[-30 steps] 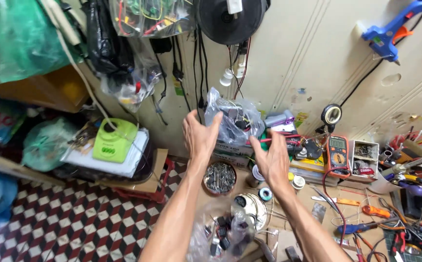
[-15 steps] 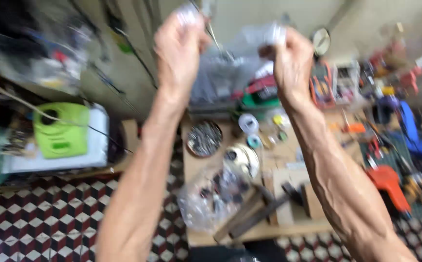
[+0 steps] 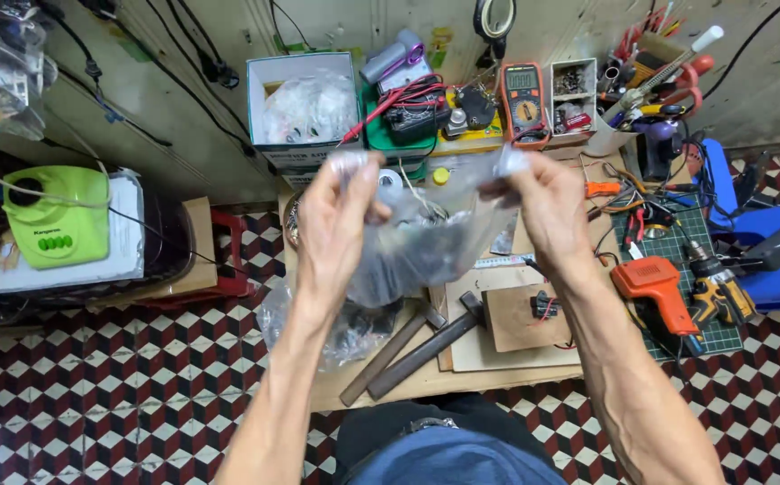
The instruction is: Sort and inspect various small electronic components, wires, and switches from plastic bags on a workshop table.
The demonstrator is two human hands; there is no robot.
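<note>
Currently clear plastic bag (image 3: pixel 426 242) w/ dark small parts is held up over workbench (image 3: pixel 408 382), left hand (image 3: pixel 336 224) & right hand (image 3: pixel 547 211) each pinched on top corners; bag lifted, not yet emptied. Hammers (image 3: pixel 412 346) below, orange drill (image 3: pixel 655 292) at right.

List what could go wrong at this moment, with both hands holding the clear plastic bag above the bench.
1. The clear plastic bag hangs between the left hand and right hand by its top corners; if it tips or a grip slips, its dark contents could spill.
2. Spilled parts might scatter among the hammers and the second bag on the crowded bench, or onto the floor.
</note>
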